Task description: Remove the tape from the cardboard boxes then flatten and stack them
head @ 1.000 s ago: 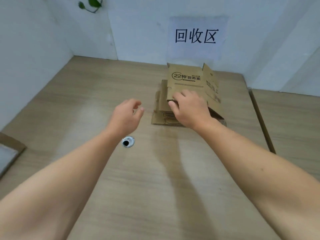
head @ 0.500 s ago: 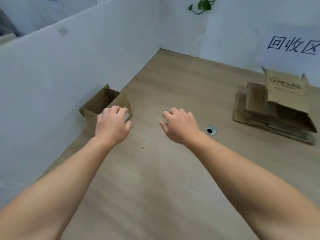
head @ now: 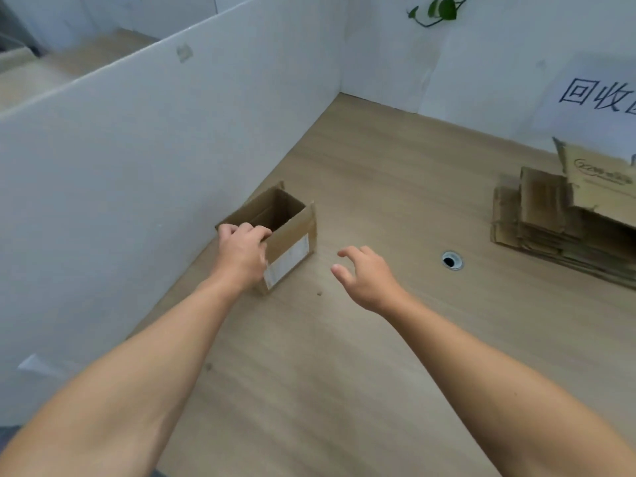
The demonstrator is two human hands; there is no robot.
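A small open cardboard box (head: 287, 232) with a white label on its side stands by the left white wall. My left hand (head: 242, 256) grips its near rim, fingers curled over the edge. My right hand (head: 366, 277) hovers to the right of the box, apart from it, with fingers spread and nothing in it. A stack of flattened boxes (head: 557, 222) lies at the right, with a printed brown sheet on top.
White partition walls (head: 155, 149) close the wooden table (head: 378, 184) on the left and back. A round cable hole (head: 452, 260) sits between my right hand and the stack. A paper sign (head: 592, 94) hangs on the back wall; a plant sprig (head: 437, 10) hangs above.
My view swung left from the stack. My right hand left the stack; my left hand reached the small box and closed on its rim, and the box now stands nearer and clear of the wall.
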